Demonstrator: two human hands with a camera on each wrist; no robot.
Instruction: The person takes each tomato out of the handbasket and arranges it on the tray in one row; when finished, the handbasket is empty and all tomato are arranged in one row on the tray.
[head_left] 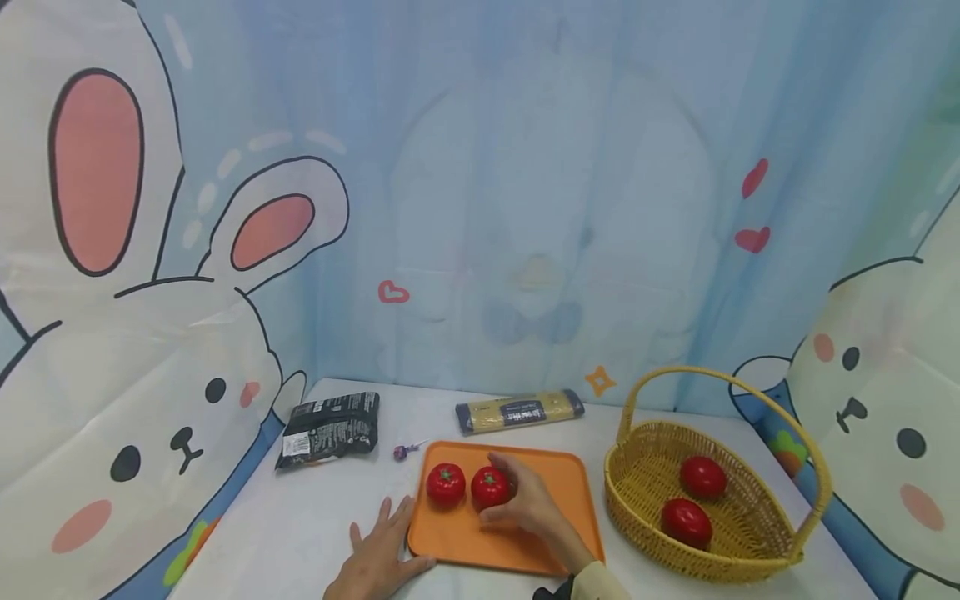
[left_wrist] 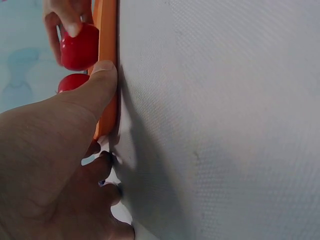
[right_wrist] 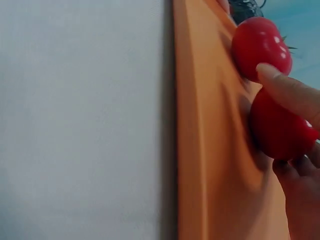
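No word, brand or number can be read. The black bag (head_left: pixel 341 423) bears pale lines of print and a white label (head_left: pixel 297 443), all too small; the yellow packet (head_left: pixel 482 417) carries illegible pale lettering on a dark central band (head_left: pixel 523 412).

The head view looks forward and down; close, sideways wrist views share the tray (head_left: pixel 562 479)

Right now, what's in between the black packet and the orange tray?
A small wrapped sweet, perhaps a lollipop, lies on the white table between the black packet and the orange tray. The head view shows it.
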